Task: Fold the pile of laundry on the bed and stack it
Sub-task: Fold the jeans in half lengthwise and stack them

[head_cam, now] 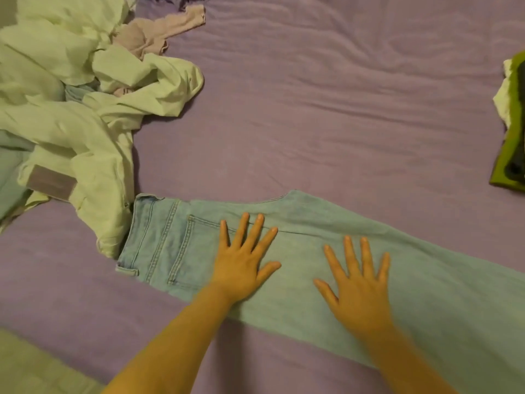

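Note:
A pair of light blue jeans (309,220) lies flat on the purple bed sheet (312,95), folded lengthwise, waistband to the left and legs running off to the lower right. My left hand (244,260) presses flat on the seat near the back pocket, fingers spread. My right hand (358,282) presses flat on the thigh part, fingers spread too. A heap of unfolded laundry (71,95), mostly pale green-white cloth with a pinkish garment on top, sits at the upper left, touching the waistband.
At the right edge lies a green garment with white cloth (511,129). A pale cloth corner (34,368) shows at the bottom left. Bare sheet stretches across the middle and the far side of the bed.

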Available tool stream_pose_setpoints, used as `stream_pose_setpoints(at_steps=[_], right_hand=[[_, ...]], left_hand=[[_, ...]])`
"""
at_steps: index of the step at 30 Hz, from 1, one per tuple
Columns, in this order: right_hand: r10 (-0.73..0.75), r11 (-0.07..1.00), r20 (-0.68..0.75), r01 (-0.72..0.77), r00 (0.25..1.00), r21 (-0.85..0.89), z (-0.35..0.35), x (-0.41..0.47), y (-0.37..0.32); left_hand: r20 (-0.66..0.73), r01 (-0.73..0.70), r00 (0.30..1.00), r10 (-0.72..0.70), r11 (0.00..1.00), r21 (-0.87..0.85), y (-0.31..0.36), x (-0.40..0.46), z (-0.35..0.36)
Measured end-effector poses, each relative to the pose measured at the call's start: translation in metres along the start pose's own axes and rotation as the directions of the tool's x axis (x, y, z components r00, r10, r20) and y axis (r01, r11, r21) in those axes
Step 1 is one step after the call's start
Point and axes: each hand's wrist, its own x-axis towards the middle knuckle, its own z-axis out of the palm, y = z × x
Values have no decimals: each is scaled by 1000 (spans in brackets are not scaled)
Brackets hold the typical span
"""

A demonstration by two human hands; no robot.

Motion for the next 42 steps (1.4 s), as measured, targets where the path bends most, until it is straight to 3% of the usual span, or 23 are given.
stream_pose_setpoints(at_steps=[4, 8, 13, 16, 19, 24, 28, 33, 36, 39, 42], right_hand=[[-176, 983, 57, 178, 983, -35, -12, 35, -53], [-52, 994, 90, 60, 995, -86, -7, 72, -88], [82, 994, 135, -71, 988, -87, -10, 73, -112], [-72, 997, 45, 72, 996, -12, -21, 65, -154], [-195, 981, 130, 196, 972, 4, -18, 72, -193], [-102, 986, 277, 134, 955, -99, -8, 95, -211], [-73, 995, 230, 86, 971, -48, -14, 79, -229], [-101, 992, 278, 116, 955, -41, -1, 56, -243], [-99, 992, 298, 117, 949, -43, 0, 59, -240], [-105, 993, 293, 115, 950, -19, -3, 56, -238], [-92, 995, 297, 96, 950, 3, -5, 45, -233]], left_hand=[[-36, 32, 999, -33, 999, -19, -20, -11, -5], [-44, 127, 991, -128, 992, -17, -57, -36, 0], [-61, 80, 995, -81, 996, -28, -96, -59, 0], [-47, 167, 984, -170, 985, -47, -114, -76, -4], [-50, 215, 975, -218, 975, -58, -134, -94, -6], [41, 198, 980, -195, 977, -78, -161, -108, -15], [100, 304, 952, -289, 932, -199, -159, -115, -16], [151, 543, 833, -532, 736, -404, -145, -121, -16], [165, 629, 668, -725, 433, -646, -133, -118, -26], [302, 608, 471, -829, 57, -792, -128, -112, -32], [370, 514, 387, -844, -135, -847, -126, -106, -37]])
